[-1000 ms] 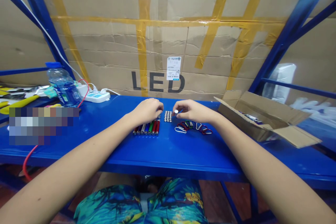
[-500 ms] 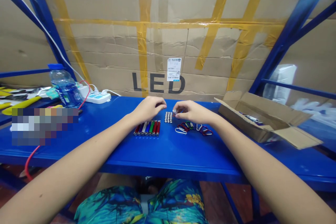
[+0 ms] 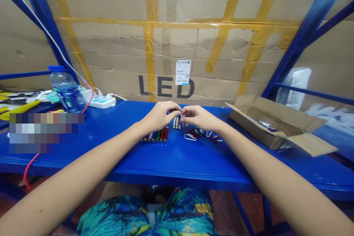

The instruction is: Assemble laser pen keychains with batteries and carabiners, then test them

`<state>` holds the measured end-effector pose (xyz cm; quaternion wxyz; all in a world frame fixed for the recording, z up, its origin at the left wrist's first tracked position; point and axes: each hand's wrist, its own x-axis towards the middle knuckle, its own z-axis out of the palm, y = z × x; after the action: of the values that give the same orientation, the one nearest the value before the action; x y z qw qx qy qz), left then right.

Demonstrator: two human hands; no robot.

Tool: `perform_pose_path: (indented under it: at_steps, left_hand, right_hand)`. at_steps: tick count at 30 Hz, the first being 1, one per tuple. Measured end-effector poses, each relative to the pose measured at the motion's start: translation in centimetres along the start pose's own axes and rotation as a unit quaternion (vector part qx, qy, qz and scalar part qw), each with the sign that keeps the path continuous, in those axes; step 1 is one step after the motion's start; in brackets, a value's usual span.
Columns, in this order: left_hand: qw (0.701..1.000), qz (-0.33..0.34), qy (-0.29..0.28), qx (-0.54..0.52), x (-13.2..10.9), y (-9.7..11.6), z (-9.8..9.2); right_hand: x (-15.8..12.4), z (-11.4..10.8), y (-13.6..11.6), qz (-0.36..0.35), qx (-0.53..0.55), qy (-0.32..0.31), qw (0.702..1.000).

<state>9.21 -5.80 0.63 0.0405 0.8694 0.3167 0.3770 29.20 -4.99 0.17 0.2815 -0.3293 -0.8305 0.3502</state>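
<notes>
My left hand [image 3: 160,115] and my right hand [image 3: 197,116] meet fingertip to fingertip just above a small block of silver button cells [image 3: 176,123] on the blue table [image 3: 177,158]. Both hands are closed in a pinch on a small item between them, too small to name. A row of coloured pen-like tubes [image 3: 155,136] lies below my left hand. Several coloured carabiner clips [image 3: 203,134] lie below my right hand.
An open cardboard box [image 3: 276,123] sits at the right. A water bottle [image 3: 67,90] and a white power strip [image 3: 101,100] with a red cable stand at the back left. A taped cardboard wall marked LED [image 3: 166,44] closes the back.
My left hand has lifted off the tubes and moved right. My right hand has moved slightly left, so the fingertips now meet over the button cells.
</notes>
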Motion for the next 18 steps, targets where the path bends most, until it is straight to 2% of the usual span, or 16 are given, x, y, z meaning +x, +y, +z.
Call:
perform_pose_path:
  at_steps: [6,10,14,18]
  left_hand:
    - [0.997,-0.049,0.003,-0.055,0.02,0.04,0.03]
    - [0.989,-0.092,0.018,-0.116,0.00,0.15,-0.01]
    - [0.987,-0.095,0.018,-0.125,-0.03,0.22,-0.01]
    - [0.984,-0.095,0.042,-0.145,-0.13,0.53,0.34]
  right_hand:
    - [0.07,0.16,0.17,-0.029,-0.026,0.027,0.999]
    - [0.09,0.44,-0.28,-0.048,0.013,0.028,0.998]
    - [0.18,0.79,-0.54,-0.038,0.076,0.043,0.995]
    - [0.47,0.78,-0.23,-0.034,0.118,0.070,0.990]
